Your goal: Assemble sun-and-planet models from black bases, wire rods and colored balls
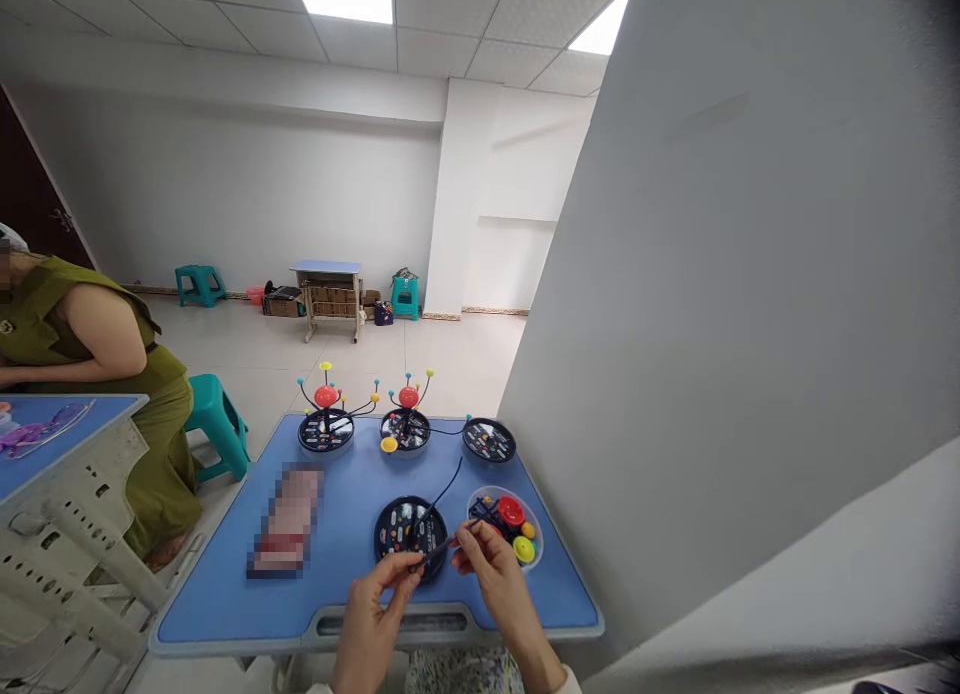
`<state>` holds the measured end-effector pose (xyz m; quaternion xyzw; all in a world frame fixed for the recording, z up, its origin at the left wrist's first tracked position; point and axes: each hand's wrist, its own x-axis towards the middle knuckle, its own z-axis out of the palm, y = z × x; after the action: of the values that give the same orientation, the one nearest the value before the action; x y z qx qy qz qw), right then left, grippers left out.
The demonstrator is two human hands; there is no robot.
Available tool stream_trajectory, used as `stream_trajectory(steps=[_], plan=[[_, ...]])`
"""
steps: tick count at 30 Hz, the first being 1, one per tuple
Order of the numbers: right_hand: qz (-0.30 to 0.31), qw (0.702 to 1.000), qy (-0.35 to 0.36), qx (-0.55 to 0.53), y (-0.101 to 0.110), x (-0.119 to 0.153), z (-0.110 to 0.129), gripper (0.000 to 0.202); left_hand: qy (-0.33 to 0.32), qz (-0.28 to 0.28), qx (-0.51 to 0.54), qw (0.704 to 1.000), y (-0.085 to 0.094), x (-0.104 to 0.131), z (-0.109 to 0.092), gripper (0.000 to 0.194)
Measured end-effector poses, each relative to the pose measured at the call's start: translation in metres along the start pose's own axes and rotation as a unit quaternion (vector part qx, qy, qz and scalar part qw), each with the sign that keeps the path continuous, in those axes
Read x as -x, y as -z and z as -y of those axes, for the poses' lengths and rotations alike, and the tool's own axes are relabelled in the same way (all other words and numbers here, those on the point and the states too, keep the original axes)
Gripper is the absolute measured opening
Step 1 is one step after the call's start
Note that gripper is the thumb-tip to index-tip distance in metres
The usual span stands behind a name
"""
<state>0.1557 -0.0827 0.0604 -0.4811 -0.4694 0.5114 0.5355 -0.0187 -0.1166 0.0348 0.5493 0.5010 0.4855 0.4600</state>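
Note:
My left hand (377,606) and my right hand (496,582) are both closed in a pinch, one at each end of a thin dark rod (441,548). The rod slants just above the near edge of a round black base (390,534) printed with small planet pictures. From the middle of that base a second, curved dark rod (450,481) rises to the upper right. Beside my right hand is a clear plastic bowl (535,556) with red, yellow and orange pieces and dark rods in it. Fingertips hide the exact ends of the held rod.
Along the blue table's (337,554) far edge stand two planet models (325,429) (406,429) with red balls, plus another round base (489,440). A blurred flat object (289,522) lies at left. A grey wall (712,324) borders the right. Someone in green (97,324) sits at the left table.

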Motion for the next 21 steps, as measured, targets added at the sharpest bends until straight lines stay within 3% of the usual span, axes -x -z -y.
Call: stream_trajectory(steps=[5, 9, 12, 14, 17, 21], plan=[[-0.022, 1.0, 0.007, -0.02, -0.009, -0.012, -0.003, 0.05, -0.122, -0.123, -0.096, 0.98, 0.003, -0.022, 0.006, 0.03], [-0.025, 0.991, 0.101, 0.087, -0.011, -0.012, -0.013, 0.044, -0.177, -0.202, -0.139, 0.953, -0.004, -0.047, 0.011, 0.033], [0.001, 0.945, 0.211, 0.25, -0.011, -0.006, -0.022, 0.026, -0.175, -0.206, -0.156, 0.95, -0.014, -0.059, 0.013, 0.028], [0.017, 0.901, 0.261, 0.346, -0.011, -0.001, -0.028, 0.029, -0.166, -0.21, -0.171, 0.948, -0.02, -0.063, 0.014, 0.025], [0.032, 0.851, 0.287, 0.439, -0.011, 0.007, -0.036, 0.038, -0.148, -0.214, -0.193, 0.946, -0.023, -0.064, 0.015, 0.022], [0.033, 0.82, 0.285, 0.496, -0.012, 0.016, -0.042, 0.036, -0.126, -0.205, -0.219, 0.946, -0.023, -0.062, 0.017, 0.023]])
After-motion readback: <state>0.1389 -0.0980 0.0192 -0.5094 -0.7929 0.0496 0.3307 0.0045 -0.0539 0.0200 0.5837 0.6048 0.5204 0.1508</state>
